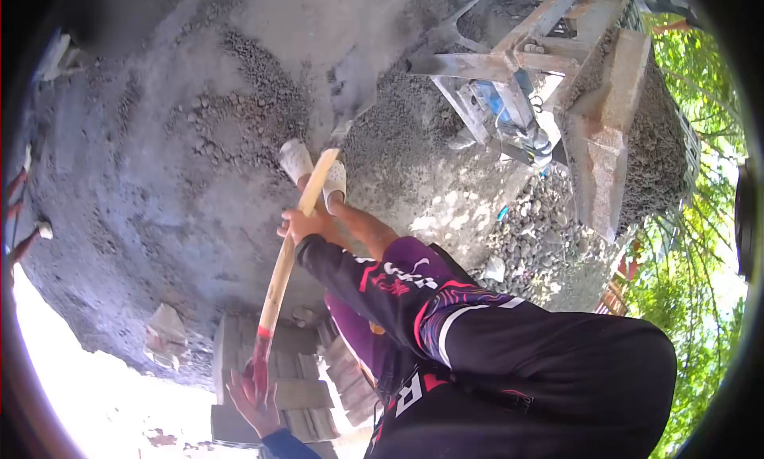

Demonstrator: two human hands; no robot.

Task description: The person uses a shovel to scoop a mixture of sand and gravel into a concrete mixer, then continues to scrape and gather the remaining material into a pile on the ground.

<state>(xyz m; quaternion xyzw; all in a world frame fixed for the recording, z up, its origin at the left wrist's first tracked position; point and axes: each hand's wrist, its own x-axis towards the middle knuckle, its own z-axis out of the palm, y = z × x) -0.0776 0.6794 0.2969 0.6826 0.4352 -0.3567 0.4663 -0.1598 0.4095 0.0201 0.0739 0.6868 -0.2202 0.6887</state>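
A shovel with a pale wooden shaft [278, 280] slants across the middle of the head view. My right hand [298, 224], in a black patterned sleeve, is wrapped round the shaft partway down. At the shaft's red upper end [261, 352], my left hand [256, 407] is round the grip, some fingers showing stretched along it. Beyond the shaft's lower end, the grey blade [350, 93] lies against wet grey mix [278, 29], its outline hard to make out. My feet in white shoes [296, 161] stand close to the blade.
Rusty metal framework [509, 65] and a cement-caked trough [601, 153] stand at upper right. Loose stones [533, 244] lie below them. Stacked grey blocks [294, 371] are at the bottom, near a crumpled bag [165, 332]. Another person's legs [24, 244] show at the left edge.
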